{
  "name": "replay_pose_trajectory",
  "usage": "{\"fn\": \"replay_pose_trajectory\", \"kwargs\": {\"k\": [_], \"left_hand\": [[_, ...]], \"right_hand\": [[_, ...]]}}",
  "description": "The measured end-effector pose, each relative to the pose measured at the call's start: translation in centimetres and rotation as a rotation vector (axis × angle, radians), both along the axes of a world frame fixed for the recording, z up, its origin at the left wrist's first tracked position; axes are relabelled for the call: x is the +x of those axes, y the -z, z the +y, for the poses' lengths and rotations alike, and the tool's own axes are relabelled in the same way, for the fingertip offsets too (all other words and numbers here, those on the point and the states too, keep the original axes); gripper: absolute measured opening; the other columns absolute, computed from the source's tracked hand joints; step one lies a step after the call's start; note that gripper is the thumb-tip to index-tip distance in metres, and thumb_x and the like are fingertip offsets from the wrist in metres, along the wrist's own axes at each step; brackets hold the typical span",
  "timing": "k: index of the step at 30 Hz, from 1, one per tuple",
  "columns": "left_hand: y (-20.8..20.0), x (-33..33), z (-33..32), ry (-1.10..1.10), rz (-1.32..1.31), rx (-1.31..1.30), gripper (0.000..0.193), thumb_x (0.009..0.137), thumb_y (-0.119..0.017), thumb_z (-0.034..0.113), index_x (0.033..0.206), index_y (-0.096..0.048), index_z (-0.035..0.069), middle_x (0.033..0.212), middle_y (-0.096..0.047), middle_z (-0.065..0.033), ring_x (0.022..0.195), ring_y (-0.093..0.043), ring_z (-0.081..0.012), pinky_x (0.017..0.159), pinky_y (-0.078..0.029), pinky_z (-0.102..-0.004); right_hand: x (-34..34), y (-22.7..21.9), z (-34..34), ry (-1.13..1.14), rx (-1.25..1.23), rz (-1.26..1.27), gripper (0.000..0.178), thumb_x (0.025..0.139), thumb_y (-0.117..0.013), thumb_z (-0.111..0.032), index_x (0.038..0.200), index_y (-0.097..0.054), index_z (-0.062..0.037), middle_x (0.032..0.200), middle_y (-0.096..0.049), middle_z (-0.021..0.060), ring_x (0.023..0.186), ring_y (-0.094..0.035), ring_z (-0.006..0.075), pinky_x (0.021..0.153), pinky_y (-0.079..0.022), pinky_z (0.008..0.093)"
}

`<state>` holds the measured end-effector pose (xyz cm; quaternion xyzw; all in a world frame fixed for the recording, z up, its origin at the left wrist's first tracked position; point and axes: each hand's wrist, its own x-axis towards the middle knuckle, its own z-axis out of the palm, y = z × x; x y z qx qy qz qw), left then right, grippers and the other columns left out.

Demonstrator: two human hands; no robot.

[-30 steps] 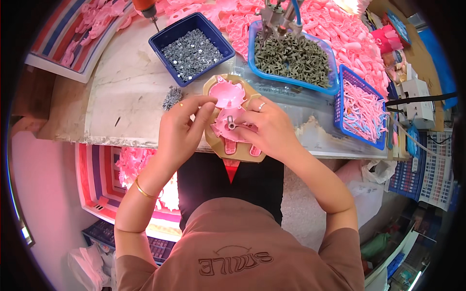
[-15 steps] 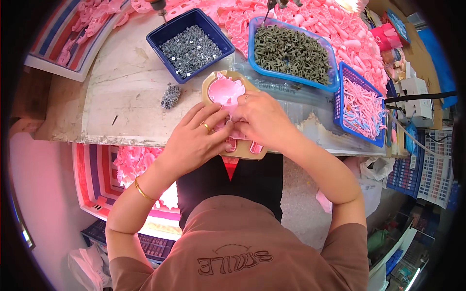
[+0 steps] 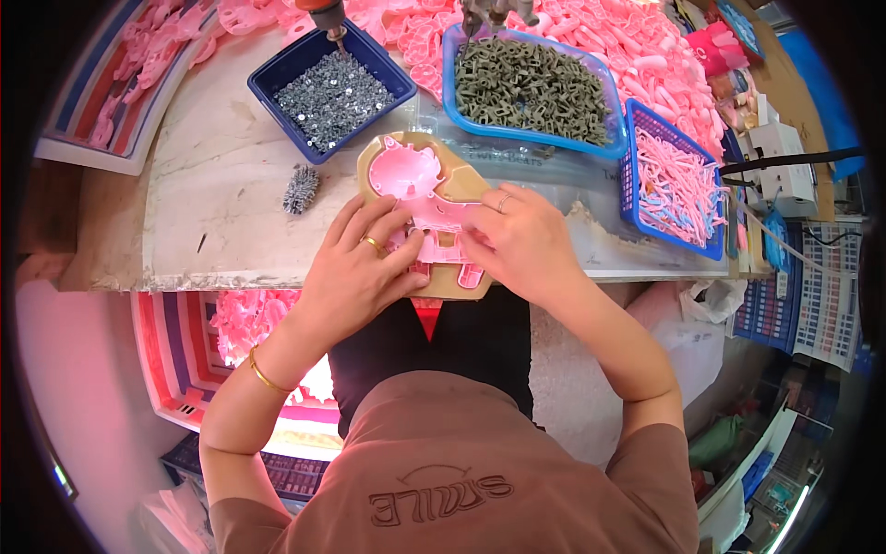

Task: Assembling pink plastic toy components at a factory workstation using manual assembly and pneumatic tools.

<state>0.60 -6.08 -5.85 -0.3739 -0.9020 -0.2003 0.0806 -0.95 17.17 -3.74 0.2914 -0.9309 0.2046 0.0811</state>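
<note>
A pink plastic toy shell (image 3: pixel 406 172), with a round hollow head and two legs, lies in a tan shaped holder (image 3: pixel 461 181) at the table's near edge. My left hand (image 3: pixel 362 263) grips the shell's left side, its fingers curled over the body and the thumb lower down by a leg. On the other side my right hand (image 3: pixel 526 242) pinches the shell near its right arm, with the fingertips partly hidden. Between the hands, the body and the right leg show.
Beyond the holder stand a dark blue bin of screws (image 3: pixel 332 97), a blue tub of grey-green parts (image 3: pixel 531 88) and a blue basket of pink and blue strips (image 3: pixel 674 185). A screwdriver bit (image 3: pixel 340 39) hangs above the screws. Pink parts (image 3: pixel 637 55) heap behind. A screw-covered lump (image 3: pixel 301 189) lies left.
My right hand has moved right, off the shell's middle to its right side, and more of the body shows. My left hand stays on the left side. The whole view has shifted slightly.
</note>
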Motion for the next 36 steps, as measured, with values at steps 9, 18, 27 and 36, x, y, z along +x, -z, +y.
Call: {"fn": "replay_pose_trajectory", "kwargs": {"k": [9, 18, 27, 36], "left_hand": [[-0.1, 0.1, -0.1, -0.011, -0.011, -0.010, 0.046, 0.077, -0.074, 0.033, 0.116, -0.061, 0.012, 0.132, -0.052, -0.0083, 0.127, -0.044, -0.0313, 0.110, -0.034, -0.0496], [-1.3, -1.4, -0.8, -0.062, 0.107, 0.168, 0.032, 0.079, -0.073, 0.020, 0.106, -0.062, 0.006, 0.112, -0.060, -0.0099, 0.109, -0.055, -0.0298, 0.090, -0.048, -0.0399], [-2.1, -8.7, -5.5, -0.370, 0.239, 0.059, 0.008, 0.084, -0.066, 0.016, 0.086, -0.064, 0.008, 0.085, -0.060, -0.0071, 0.085, -0.056, -0.0277, 0.073, -0.048, -0.0386], [1.8, -17.0, -4.4, -0.151, 0.055, -0.140, 0.017, 0.075, -0.075, 0.026, 0.081, -0.066, 0.013, 0.091, -0.066, -0.0043, 0.096, -0.058, -0.0254, 0.081, -0.046, -0.0415]], "right_hand": [[-0.8, 0.5, 0.9, -0.018, -0.004, -0.191, 0.012, 0.076, -0.071, -0.018, 0.078, -0.067, -0.0068, 0.076, -0.062, 0.0057, 0.074, -0.059, 0.0277, 0.068, -0.048, 0.0403], [-8.0, -9.9, -10.6, -0.172, -0.768, 0.157, 0.037, 0.080, -0.075, -0.023, 0.109, -0.063, -0.0022, 0.089, -0.064, 0.0136, 0.084, -0.064, 0.0249, 0.077, -0.050, 0.0345], [-14.7, -16.5, -24.3, 0.435, -0.379, 0.275, 0.057, 0.085, -0.069, -0.030, 0.127, -0.046, 0.0009, 0.108, -0.064, 0.0262, 0.103, -0.063, 0.0350, 0.090, -0.049, 0.0400], [-12.9, -10.9, -10.8, -0.130, -0.804, -0.270, 0.045, 0.080, -0.078, -0.033, 0.109, -0.061, -0.0029, 0.084, -0.063, 0.0032, 0.077, -0.059, 0.0101, 0.070, -0.049, 0.0282]]}}
